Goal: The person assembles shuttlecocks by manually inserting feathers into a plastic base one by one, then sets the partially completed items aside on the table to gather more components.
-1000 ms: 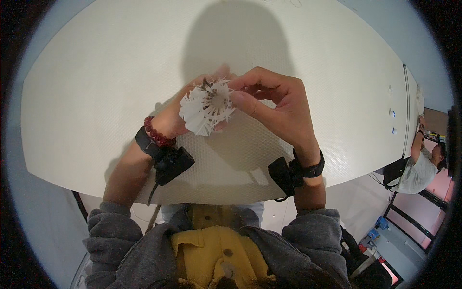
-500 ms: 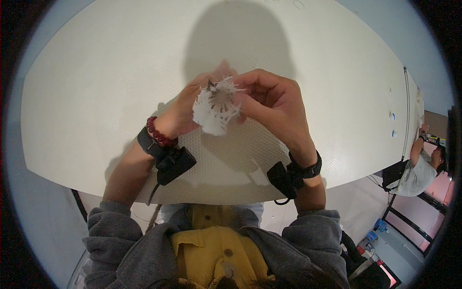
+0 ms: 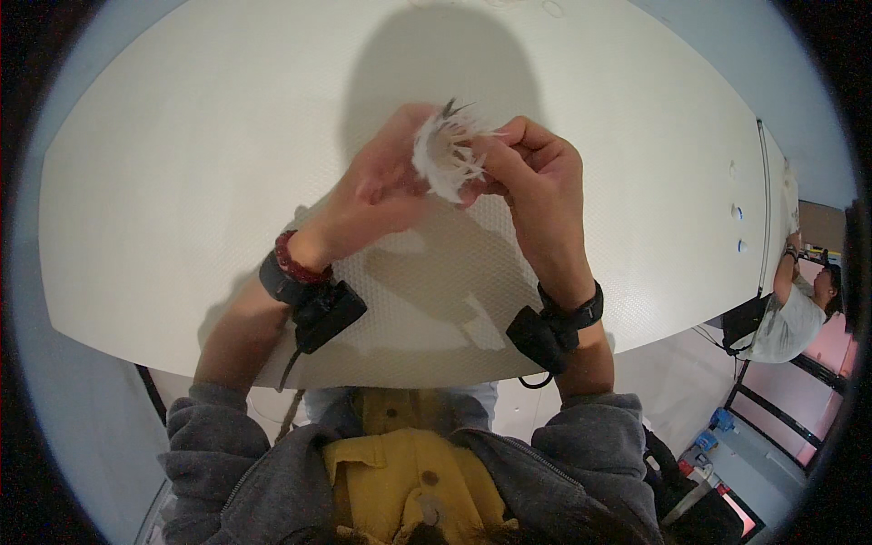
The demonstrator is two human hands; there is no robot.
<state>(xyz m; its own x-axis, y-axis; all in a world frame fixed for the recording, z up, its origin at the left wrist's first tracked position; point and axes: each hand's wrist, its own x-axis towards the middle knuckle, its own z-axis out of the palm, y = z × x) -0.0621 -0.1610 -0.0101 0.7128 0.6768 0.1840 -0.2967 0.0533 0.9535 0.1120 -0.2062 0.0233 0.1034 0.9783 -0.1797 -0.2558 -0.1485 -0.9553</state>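
Note:
A white, fringed, feathery paper piece [image 3: 447, 156] is held up above the white table [image 3: 182, 163] between both of my hands. My left hand [image 3: 377, 186] grips it from the left, its fingers curled around the piece's lower side. From the right, my right hand [image 3: 536, 182] pinches its edge with thumb and fingertips. Thin white strips stick out from the top of the piece. Each of my wrists carries a black strapped device, and a red bead bracelet [image 3: 292, 263] sits on the left one.
A white sheet [image 3: 427, 300] with a dotted texture lies on the table under my forearms. Another person [image 3: 799, 309] in a white shirt stands at the far right, beyond the table's edge. Small round marks [image 3: 738, 213] dot the table's right end.
Both hands have lifted the white fringed piece up and farther from me. The piece has turned from a flat open fan to a bunched, edge-on shape.

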